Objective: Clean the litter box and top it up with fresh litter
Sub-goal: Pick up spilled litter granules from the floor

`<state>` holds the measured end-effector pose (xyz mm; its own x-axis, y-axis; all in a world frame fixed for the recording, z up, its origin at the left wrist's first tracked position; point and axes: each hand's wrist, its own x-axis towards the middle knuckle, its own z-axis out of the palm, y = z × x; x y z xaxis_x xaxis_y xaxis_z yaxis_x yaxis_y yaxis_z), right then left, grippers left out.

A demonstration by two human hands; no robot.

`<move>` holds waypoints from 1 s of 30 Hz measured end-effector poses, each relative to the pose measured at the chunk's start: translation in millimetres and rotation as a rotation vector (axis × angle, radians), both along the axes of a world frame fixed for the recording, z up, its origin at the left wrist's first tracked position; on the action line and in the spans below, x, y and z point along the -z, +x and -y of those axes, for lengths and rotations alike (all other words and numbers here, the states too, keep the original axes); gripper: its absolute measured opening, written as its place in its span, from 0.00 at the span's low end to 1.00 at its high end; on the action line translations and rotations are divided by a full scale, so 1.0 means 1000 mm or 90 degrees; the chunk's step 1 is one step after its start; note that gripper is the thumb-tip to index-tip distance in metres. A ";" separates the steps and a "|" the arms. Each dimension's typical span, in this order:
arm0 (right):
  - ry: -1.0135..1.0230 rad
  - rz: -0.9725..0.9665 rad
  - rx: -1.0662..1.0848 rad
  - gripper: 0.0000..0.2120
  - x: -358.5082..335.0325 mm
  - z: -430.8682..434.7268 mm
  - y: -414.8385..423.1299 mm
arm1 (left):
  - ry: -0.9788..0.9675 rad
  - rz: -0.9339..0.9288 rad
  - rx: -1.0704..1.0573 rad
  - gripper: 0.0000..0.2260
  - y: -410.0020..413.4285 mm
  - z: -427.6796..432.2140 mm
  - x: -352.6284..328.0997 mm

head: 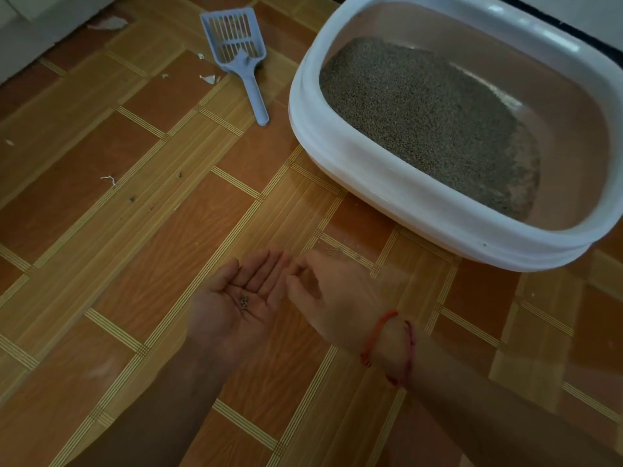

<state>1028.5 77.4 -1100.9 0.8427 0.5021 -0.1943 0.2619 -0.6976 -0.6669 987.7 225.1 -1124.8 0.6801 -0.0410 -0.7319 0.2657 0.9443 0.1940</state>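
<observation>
Scoop (236, 55) lies on the floor (101, 230), handle toward the person, slotted head away, well beyond both hands. Left hand (236, 305) is released, palm up, carrying a few litter grains (243, 301). Right hand (327, 288) is just beside it, fingers bent; I cannot tell whether it pinches anything. Litter box (337, 146) sits farther right, long axis slanting down-right.

The left hand (236, 298) is held palm up above the patterned floor (101, 264), fingers straight, with a few grey litter grains (243, 301) on the palm. The right hand (332, 291) (blurred, a red string bracelet (379, 333) on its wrist) is just beside it, fingers loosely curled. The white litter box (337, 153) stands toward the floor's far right, and its litter (428, 119) leaves the box's right side bare. A blue scoop (236, 52) lies near the floor's far edge, apart from the box.
</observation>
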 end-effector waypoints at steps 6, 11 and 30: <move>0.030 -0.004 -0.062 0.09 -0.005 -0.021 -0.017 | -0.017 0.008 0.044 0.25 -0.001 0.005 0.000; 0.072 0.052 -0.022 0.08 -0.006 -0.012 -0.013 | -0.019 0.013 0.033 0.22 0.000 0.003 0.000; -0.122 -0.051 0.062 0.07 0.035 0.048 -0.010 | -0.003 -0.011 -0.016 0.23 -0.002 0.001 -0.004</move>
